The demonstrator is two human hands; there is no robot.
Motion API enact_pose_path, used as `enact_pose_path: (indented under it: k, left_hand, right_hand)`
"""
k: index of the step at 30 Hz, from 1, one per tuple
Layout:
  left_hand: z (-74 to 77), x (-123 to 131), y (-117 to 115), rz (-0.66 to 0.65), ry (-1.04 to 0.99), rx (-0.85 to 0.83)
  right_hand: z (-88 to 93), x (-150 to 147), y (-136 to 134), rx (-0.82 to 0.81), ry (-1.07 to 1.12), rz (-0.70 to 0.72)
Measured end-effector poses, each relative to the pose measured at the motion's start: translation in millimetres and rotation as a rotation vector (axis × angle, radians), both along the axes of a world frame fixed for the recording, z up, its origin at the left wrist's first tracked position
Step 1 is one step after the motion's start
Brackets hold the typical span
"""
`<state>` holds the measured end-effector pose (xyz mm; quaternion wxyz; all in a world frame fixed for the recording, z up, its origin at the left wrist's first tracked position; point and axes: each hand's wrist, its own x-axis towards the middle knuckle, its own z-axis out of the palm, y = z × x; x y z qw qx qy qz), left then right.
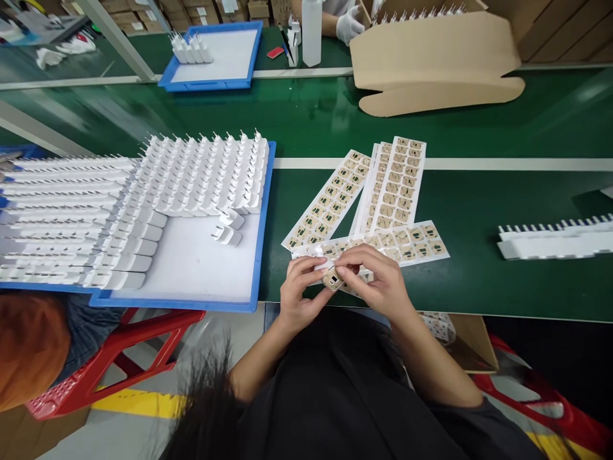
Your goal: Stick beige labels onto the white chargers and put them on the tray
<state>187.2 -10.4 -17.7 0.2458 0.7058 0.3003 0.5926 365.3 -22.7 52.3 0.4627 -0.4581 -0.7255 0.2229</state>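
Over the near edge of the table, a small white charger (331, 279) is held between my two hands. The face turned towards me carries a beige sticker around a dark port opening. My left hand (302, 291) grips the charger from the left, with fingers and thumb closed around it. Thumb and forefinger of my right hand (378, 281) pinch its right edge at the sticker. Just beyond my hands lies a sheet of beige stickers (421, 246), partly covered by my fingers. More sticker sheets (400, 182) overlap behind it, some with peeled gaps.
At left, a blue-rimmed tray (261, 268) holds rows of white chargers (205, 172), prongs up, with two loose chargers (227, 235). Another row of chargers (555, 239) stands at right. Across the table are a cardboard box (431, 57), a white bottle (311, 32) and a person's gloved hand (350, 27).
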Motion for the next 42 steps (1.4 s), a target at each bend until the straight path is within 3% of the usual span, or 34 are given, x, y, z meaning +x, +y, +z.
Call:
enact_pose_path:
  k: [5,7,9,11,13,15,17,19,22,24,26,28,30,33,35,38,40,42]
  left_hand:
    - [-1.0,0.3,-0.1,-0.043,-0.015,-0.115]
    - [-4.0,0.6,0.3,-0.075,-0.032,-0.195]
    - [-7.4,0.6,1.1,-0.096,-0.041,-0.278]
    - [-9.8,0.5,2.3,-0.104,-0.054,-0.359]
    - [-10.4,0.9,3.8,-0.113,-0.069,-0.421]
    - [-9.3,2.7,5.1,-0.138,-0.086,-0.456]
    - [-7.6,6.4,6.0,-0.165,-0.099,-0.486]
    - [-6.2,12.0,6.1,-0.191,-0.120,-0.503]
    - [-5.7,21.6,5.3,-0.211,-0.144,-0.529]
    - [-5.9,26.5,4.5,-0.213,-0.131,-0.545]
    - [-6.1,29.4,3.9,-0.221,-0.113,-0.544]
    - [-6.1,30.7,3.9,-0.230,-0.116,-0.539]
    - [-5.8,31.9,4.3,-0.243,-0.137,-0.562]
    - [-4.6,35.2,4.7,-0.284,-0.191,-0.634]
    - [-3.1,39.0,3.1,-0.337,-0.213,-0.677]
    - [-0.7,47.2,-4.5,-0.443,-0.206,-0.731]
    - [0.1,54.5,-12.1,-0.504,-0.199,-0.770]
    - [0.5,62.6,-19.8,-0.545,-0.196,-0.807]
  right_hand:
    - [-5.0,3.5,-6.0,0.362,-0.302,-0.076]
    - [-10.5,6.4,-15.8,0.378,-0.285,-0.029]
    - [-17.7,14.0,-31.4,0.198,-0.190,0.102]
    - [-28.9,28.9,-52.6,-0.146,-0.100,0.252]
    - [-45.6,52.2,-77.7,-0.540,-0.059,0.306]
    - [-67.6,83.2,-104.0,-0.850,-0.048,0.211]
    - [-93.2,118.9,-127.5,-1.021,-0.016,0.062]
    - [-119.9,153.9,-143.7,-1.094,-0.020,-0.163]
    - [-155.9,193.7,-150.6,-1.157,-0.197,-0.615]
    - [-172.2,208.8,-147.5,-1.190,-0.295,-0.762]
    - [-178.3,216.7,-144.6,-1.213,-0.332,-0.800]
    - [-171.4,220.3,-145.8,-1.237,-0.345,-0.796]
    - [-150.3,220.5,-150.7,-1.264,-0.329,-0.738]
    - [-97.5,208.6,-155.9,-1.207,-0.196,-0.421]
    - [-59.1,186.6,-151.7,-1.030,-0.105,-0.236]
    - [-20.3,133.8,-131.0,-0.613,-0.028,-0.292]
    - [-13.3,96.7,-110.4,-0.405,0.018,-0.245]
    - [-17.8,70.1,-90.7,-0.282,0.075,-0.177]
